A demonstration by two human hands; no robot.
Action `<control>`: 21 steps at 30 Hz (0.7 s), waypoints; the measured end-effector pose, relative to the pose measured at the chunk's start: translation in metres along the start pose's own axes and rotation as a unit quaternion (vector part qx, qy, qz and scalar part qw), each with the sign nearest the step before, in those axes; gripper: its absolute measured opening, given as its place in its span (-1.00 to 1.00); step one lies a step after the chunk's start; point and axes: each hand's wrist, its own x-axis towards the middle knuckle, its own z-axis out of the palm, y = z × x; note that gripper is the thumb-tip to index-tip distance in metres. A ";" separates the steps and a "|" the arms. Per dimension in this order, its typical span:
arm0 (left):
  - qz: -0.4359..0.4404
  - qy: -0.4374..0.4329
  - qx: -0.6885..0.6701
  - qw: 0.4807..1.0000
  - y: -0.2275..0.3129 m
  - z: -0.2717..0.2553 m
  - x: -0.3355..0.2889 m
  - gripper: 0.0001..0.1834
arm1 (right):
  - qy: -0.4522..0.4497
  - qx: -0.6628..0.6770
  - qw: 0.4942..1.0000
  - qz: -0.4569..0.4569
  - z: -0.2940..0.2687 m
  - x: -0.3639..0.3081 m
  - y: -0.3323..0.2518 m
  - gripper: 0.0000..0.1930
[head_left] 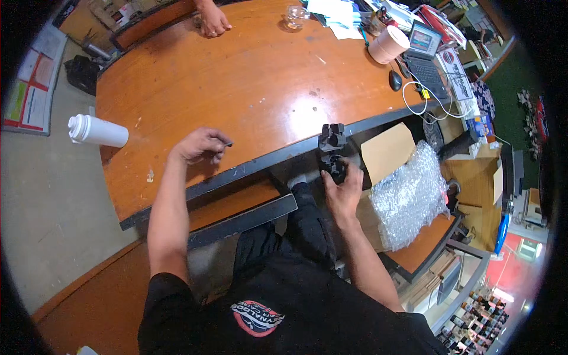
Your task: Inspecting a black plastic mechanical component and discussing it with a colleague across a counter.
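My left hand [204,146] hovers by the table's near edge, its fingers curled. A small dark piece [229,144] sticks out at the fingertips; its kind is too small to make out. At the right end of that edge, my right hand [345,188] is closed around a black blocky part with notches [332,165]. The upper section of black blocks [333,137] reaches up over the table's dark rim. Whether it is one piece with the lower section, I cannot tell. My palm and fingers hide some of the lower section.
Before me is the orange-brown wooden table [225,77], with a pulled-out drawer [242,216] below. A white bottle [100,131] lies on the left. Right of my hand are a cardboard flap [387,151] and bubble wrap [411,195]. Another person's hand [214,22] rests on the far edge.
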 end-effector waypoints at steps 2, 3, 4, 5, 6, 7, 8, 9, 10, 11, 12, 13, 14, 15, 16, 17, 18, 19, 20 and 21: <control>-0.012 0.005 0.025 1.000 0.000 -0.011 -0.003 -0.60 | -0.011 0.003 1.000 0.009 0.000 -0.001 0.005 -0.44; -0.015 0.001 0.024 1.000 0.002 -0.008 0.001 -0.60 | -0.024 0.007 1.000 0.015 0.001 -0.003 0.009 -0.44; -0.022 -0.024 0.030 0.999 0.005 -0.005 0.004 -0.62 | -0.011 -0.001 1.000 -0.010 0.002 -0.004 0.012 -0.45; -0.029 -0.048 0.037 0.998 0.008 -0.005 0.006 -0.64 | -0.011 -0.003 1.000 -0.007 0.003 -0.005 0.015 -0.45; -0.031 -0.048 0.035 0.998 0.014 -0.005 0.004 -0.64 | -0.012 -0.005 1.000 -0.013 0.004 -0.005 0.016 -0.44; -0.040 -0.039 0.039 0.998 0.021 -0.006 0.002 -0.66 | -0.012 -0.007 1.000 -0.019 0.005 -0.005 0.015 -0.44; -0.049 -0.029 0.044 0.997 0.025 -0.006 0.000 -0.68 | -0.014 -0.008 1.000 -0.017 0.005 -0.004 0.014 -0.44; -0.050 -0.029 0.042 0.997 0.026 -0.005 -0.003 -0.68 | -0.012 -0.002 1.000 -0.003 0.005 -0.004 0.010 -0.43; -0.031 -0.018 0.042 0.998 0.027 -0.004 -0.004 -0.69 | -0.011 0.004 1.000 0.011 0.005 -0.004 0.008 -0.43; -0.012 -0.007 0.042 0.999 0.027 -0.002 -0.005 -0.71 | -0.013 0.005 1.000 0.011 0.006 -0.005 0.006 -0.43; -0.011 -0.002 0.043 0.999 0.026 0.001 -0.007 -0.71 | -0.007 0.030 0.999 0.028 0.009 -0.005 0.003 -0.42; 0.014 0.044 0.059 0.997 0.020 0.009 -0.004 -0.75 | -0.001 0.054 0.997 0.047 0.011 -0.006 0.002 -0.42; 0.040 0.090 0.076 0.992 0.012 0.019 0.000 -0.78 | -0.003 0.056 0.997 0.046 0.015 -0.008 0.002 -0.42; 0.059 0.164 0.092 0.980 0.001 0.037 0.009 -0.82 | -0.006 0.079 0.993 0.088 0.020 -0.009 0.003 -0.40; 0.078 0.237 0.107 0.962 -0.010 0.058 0.019 -0.85 | -0.009 0.103 0.986 0.129 0.024 -0.009 0.002 -0.38; 0.080 0.269 0.124 0.952 -0.022 0.078 0.025 -0.86 | -0.011 0.104 0.986 0.128 0.027 -0.010 -0.002 -0.38; 0.091 0.274 0.077 0.954 -0.022 0.114 0.029 -0.84 | -0.007 0.119 0.984 0.129 0.026 -0.011 -0.004 -0.36; 0.146 0.246 0.061 0.956 -0.038 0.122 0.031 -0.80 | -0.010 0.144 0.982 0.122 0.030 -0.011 -0.014 -0.33; 0.143 0.229 0.057 0.961 -0.033 0.152 0.034 -0.76 | -0.007 0.138 0.983 0.125 0.030 -0.013 -0.008 -0.33; 0.171 0.225 0.055 0.958 -0.037 0.168 0.038 -0.73 | -0.020 0.122 0.985 0.123 0.034 -0.013 -0.007 -0.32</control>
